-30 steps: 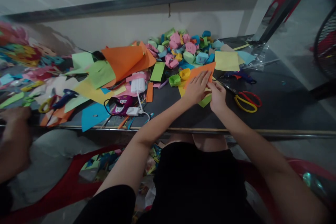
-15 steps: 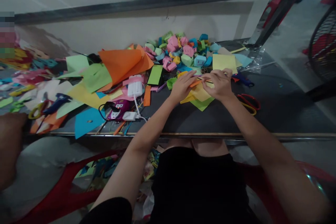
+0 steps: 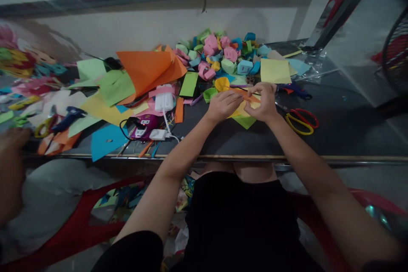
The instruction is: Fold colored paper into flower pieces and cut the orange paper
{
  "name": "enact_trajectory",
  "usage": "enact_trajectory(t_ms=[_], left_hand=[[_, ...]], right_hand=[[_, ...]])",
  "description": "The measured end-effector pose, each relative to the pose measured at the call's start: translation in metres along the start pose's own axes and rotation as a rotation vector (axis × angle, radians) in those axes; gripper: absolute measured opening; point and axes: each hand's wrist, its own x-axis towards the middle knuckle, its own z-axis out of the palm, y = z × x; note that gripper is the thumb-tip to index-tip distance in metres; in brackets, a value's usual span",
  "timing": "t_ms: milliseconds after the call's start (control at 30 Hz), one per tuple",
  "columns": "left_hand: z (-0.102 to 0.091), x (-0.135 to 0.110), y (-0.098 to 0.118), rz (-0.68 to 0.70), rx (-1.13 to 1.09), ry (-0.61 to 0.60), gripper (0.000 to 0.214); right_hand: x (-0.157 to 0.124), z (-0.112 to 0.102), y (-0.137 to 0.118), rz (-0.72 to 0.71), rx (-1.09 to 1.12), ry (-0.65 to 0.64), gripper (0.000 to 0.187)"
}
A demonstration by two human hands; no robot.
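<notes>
My left hand (image 3: 225,105) rests over a small pile of sheets, its fingers pressed together; what they hold, if anything, is hidden. Orange foam or paper (image 3: 246,93) shows just beyond its fingertips. Opposite it is my right hand (image 3: 263,101), with thumb and forefinger apart in a C shape and nothing visible between them. A green sheet (image 3: 246,121) sticks out beneath the hands. A yellow rounded piece (image 3: 222,84) and a green curled piece (image 3: 210,94) lie by my left hand. Scissors with red and yellow handles (image 3: 301,121) lie right of my right hand.
A heap of small coloured folded pieces (image 3: 219,53) stands against the wall. A blue glue gun (image 3: 295,89) lies behind the scissors. To the left are a purple power strip (image 3: 145,127), a white adapter (image 3: 164,101) and an orange sheet (image 3: 143,68). Another person's hand (image 3: 14,138) is at far left.
My right thumb and forefinger have spread apart from a pinch. Both hands have shifted slightly, uncovering the yellow rounded piece and more of the scissors. The view has tilted a little.
</notes>
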Motion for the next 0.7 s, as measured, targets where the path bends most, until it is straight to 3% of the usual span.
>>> enact_trajectory(t_ms=[233, 533, 700], left_hand=[[-0.003, 0.006, 0.018, 0.072, 0.010, 0.056, 0.023], [0.008, 0.003, 0.012, -0.003, -0.123, 0.026, 0.027], [-0.001, 0.004, 0.005, -0.045, -0.112, 0.091, 0.029]], right_hand=[[0.002, 0.001, -0.002, -0.033, 0.116, 0.066, 0.034], [-0.003, -0.003, 0.011, 0.096, 0.310, 0.059, 0.044], [-0.003, -0.010, 0.029, 0.192, 0.332, 0.044, 0.046]])
